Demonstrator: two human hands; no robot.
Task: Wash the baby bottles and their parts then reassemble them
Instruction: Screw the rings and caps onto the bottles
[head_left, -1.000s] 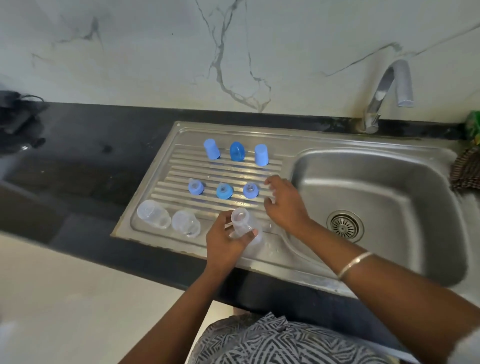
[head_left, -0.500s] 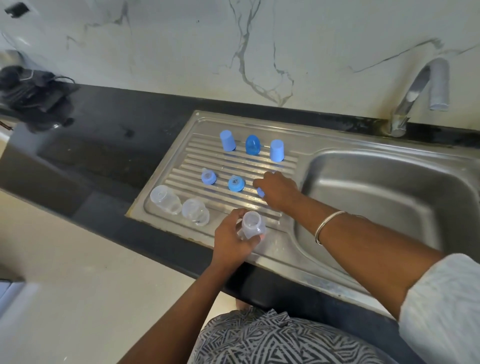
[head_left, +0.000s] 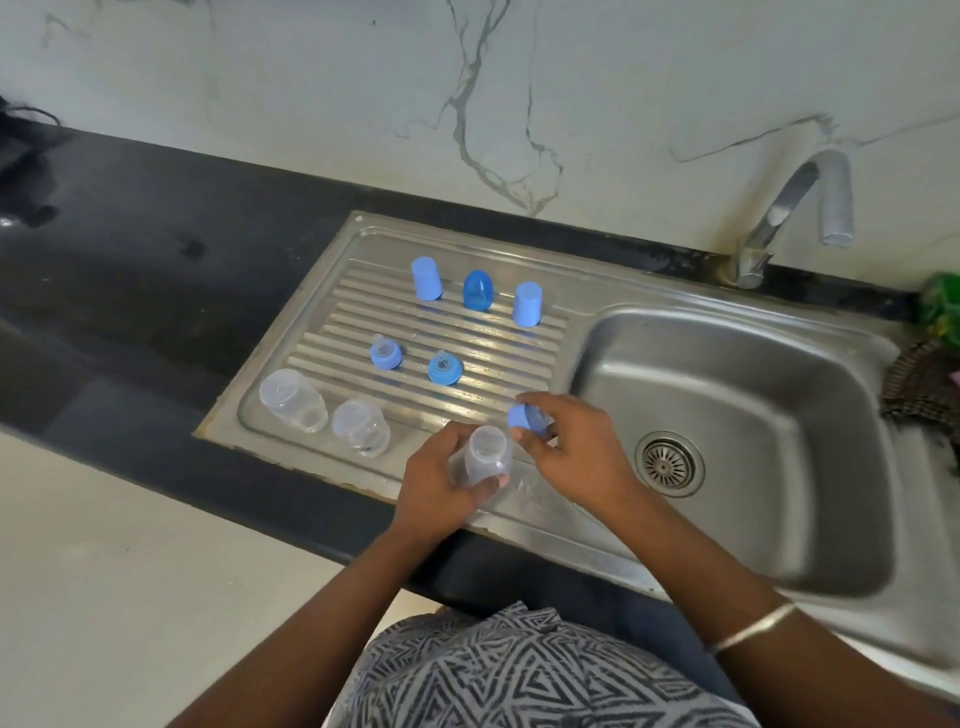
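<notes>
Left hand (head_left: 436, 488) grips clear bottle (head_left: 483, 457); right hand (head_left: 566, 441) pinches blue collar (head_left: 525, 418) beside it. No legible markings.

soft even daylight, glare streaks on drainboard (head_left: 441, 332) ridges, wide-angle bending at edges, slight overall softness

**Crowded drainboard, open basin**

I see the drainboard (head_left: 311, 332) blocked at 12 o'clock by three blue caps (head_left: 478, 291), at 10 by two nipple collars (head_left: 444, 368), at 9 by two clear bottles (head_left: 359, 427). Bare ribs lie between these rows. At 3 o'clock the sink basin (head_left: 753, 415) is open; the tap (head_left: 795, 208) overhangs its far rim.
</notes>
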